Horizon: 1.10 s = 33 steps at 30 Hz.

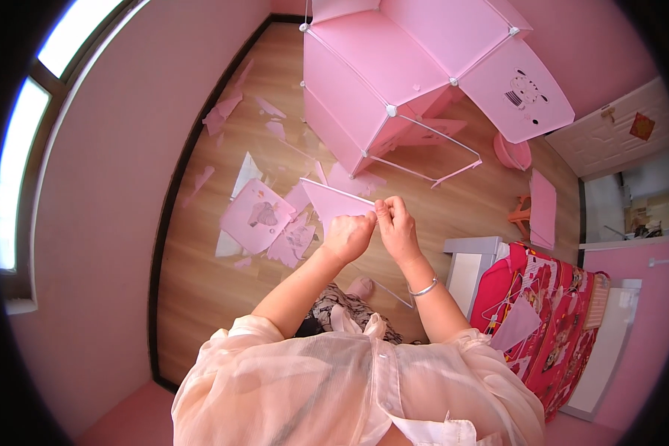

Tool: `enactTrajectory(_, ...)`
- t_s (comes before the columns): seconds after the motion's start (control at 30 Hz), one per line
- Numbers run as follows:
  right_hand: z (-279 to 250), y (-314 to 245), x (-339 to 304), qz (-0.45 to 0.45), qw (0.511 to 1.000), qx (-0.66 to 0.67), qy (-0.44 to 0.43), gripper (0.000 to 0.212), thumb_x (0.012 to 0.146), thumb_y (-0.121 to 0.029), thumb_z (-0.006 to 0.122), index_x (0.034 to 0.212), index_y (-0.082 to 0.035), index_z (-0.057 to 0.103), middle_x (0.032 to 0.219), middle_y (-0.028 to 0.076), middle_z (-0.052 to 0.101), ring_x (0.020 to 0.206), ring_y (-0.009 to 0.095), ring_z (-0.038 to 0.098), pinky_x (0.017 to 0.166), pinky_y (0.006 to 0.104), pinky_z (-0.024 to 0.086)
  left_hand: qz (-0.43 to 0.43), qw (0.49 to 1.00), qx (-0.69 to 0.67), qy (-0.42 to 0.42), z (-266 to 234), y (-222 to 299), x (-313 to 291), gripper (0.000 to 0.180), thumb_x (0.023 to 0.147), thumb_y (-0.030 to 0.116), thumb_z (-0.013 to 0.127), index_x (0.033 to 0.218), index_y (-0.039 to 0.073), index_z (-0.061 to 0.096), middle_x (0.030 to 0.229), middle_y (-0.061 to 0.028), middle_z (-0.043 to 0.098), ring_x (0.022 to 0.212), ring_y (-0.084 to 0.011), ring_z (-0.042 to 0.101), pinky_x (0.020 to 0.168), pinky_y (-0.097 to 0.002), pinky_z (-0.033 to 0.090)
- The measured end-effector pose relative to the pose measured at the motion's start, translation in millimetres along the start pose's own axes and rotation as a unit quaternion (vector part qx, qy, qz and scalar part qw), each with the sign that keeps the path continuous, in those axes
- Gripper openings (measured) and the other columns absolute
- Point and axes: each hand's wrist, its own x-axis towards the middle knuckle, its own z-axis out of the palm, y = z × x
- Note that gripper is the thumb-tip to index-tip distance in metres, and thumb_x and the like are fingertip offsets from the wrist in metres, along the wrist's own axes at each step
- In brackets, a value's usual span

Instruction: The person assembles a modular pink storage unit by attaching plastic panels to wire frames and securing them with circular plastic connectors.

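Observation:
In front of my body, both hands meet at one end of a thin white rod (336,191) with a piece of pink plastic sheet (327,207) along it. My left hand (349,236) is closed in a fist on the sheet, just below the rod. Beside it, my right hand (396,223) pinches the rod's near end between thumb and fingers. A bracelet (424,287) circles my right wrist. Below the sheet, a pink printed panel (258,215) and torn pink pieces (293,241) lie on the wooden floor. My fists hide part of the sheet.
A pink panel cabinet (349,97) with white joints stands ahead, a bare wire frame (457,167) jutting from it. One printed door (528,89) hangs open. To the right are a pink basin (513,152), an orange stool (520,215) and a bed with red bedding (543,320).

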Motion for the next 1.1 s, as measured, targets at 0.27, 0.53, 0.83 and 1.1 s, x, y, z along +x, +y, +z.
enactTrajectory(0.27, -0.5, 22.0, 18.3, -0.144, 0.984, -0.044, 0.092, 0.012, 0.082, -0.016, 0.047, 0.082, -0.006, 0.052, 0.063, 0.014, 0.057, 0.058, 0.033, 0.055, 0.049, 0.0388, 0.043, 0.056, 0.997, 0.044, -0.033, -27.3, 8.9, -2.1, 0.007, 0.073, 0.012, 0.048, 0.069, 0.006, 0.049, 0.053, -0.0120, 0.054, 0.048, -0.0287, 0.055, 0.043, -0.0373, 0.043)
enactTrajectory(0.53, 23.5, 50.4, 30.9, -0.099, 0.990, -0.047, 0.091, 0.012, 0.081, -0.017, 0.046, 0.081, -0.007, 0.052, 0.062, 0.015, 0.056, 0.058, 0.035, 0.054, 0.050, 0.0432, 0.042, 0.025, 0.992, 0.078, -0.097, -28.5, 4.6, -17.5, 0.011, 0.075, 0.014, 0.048, 0.068, 0.005, 0.051, 0.054, -0.0117, 0.054, 0.050, -0.0281, 0.055, 0.045, -0.0377, 0.043)
enactTrajectory(0.83, 31.7, 58.3, 39.1, -0.117, 0.990, -0.007, 0.078, 0.012, 0.081, -0.016, 0.046, 0.081, -0.005, 0.052, 0.068, 0.015, 0.057, 0.063, 0.034, 0.055, 0.053, 0.0406, 0.044, -0.028, 0.989, 0.048, -0.135, -46.8, 5.6, -35.8, 0.016, 0.077, 0.016, 0.047, 0.070, 0.004, 0.053, 0.056, -0.0130, 0.055, 0.056, -0.0296, 0.057, 0.051, -0.0393, 0.044)
enactTrajectory(1.1, 15.1, 46.7, 38.7, -0.121, 0.989, 0.069, 0.038, 0.013, 0.081, -0.012, 0.046, 0.078, -0.001, 0.052, 0.066, 0.016, 0.057, 0.061, 0.029, 0.057, 0.053, 0.0323, 0.044, -0.020, 0.995, 0.012, -0.093, -62.3, 8.0, -43.5, 0.024, 0.076, 0.021, 0.054, 0.058, 0.004, 0.050, 0.051, -0.0139, 0.050, 0.049, -0.0320, 0.051, 0.045, -0.0396, 0.039)
